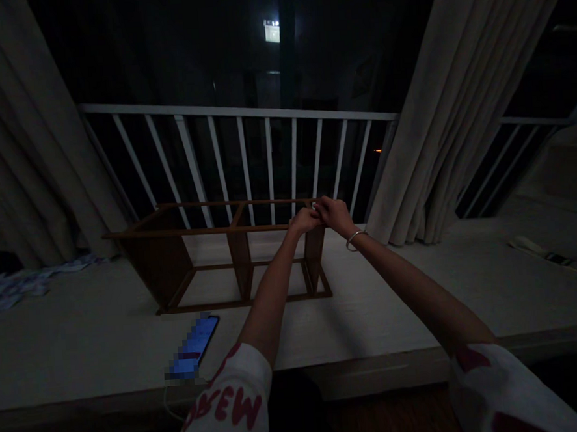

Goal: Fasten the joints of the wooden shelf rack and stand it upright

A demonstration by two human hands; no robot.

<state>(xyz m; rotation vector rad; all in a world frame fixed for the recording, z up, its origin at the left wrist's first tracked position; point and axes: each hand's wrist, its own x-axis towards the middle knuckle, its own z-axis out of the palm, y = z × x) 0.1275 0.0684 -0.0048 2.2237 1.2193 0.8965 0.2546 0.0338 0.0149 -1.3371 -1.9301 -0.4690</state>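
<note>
A brown wooden shelf frame (pixel 237 229) lies on its side on the pale window ledge, with its panels standing upright between the rails. Both hands meet at the upper right end of this frame. My left hand (pixel 306 220) is closed there, its fingers curled by the top rail. Right beside it, my right hand (pixel 335 216) is pinched, and its fingertips touch or nearly touch the left fingers. A tiny pale spot shows between the fingertips, too small and dark to name. A bracelet (pixel 356 238) circles the right wrist.
A lit phone (pixel 196 345) with a cable lies on the ledge (pixel 391 301) in front of the frame. Behind stand a white railing (pixel 269 145) and a dark window. Curtains (pixel 418 104) hang at both sides. Crumpled cloth (pixel 23 284) lies at far left.
</note>
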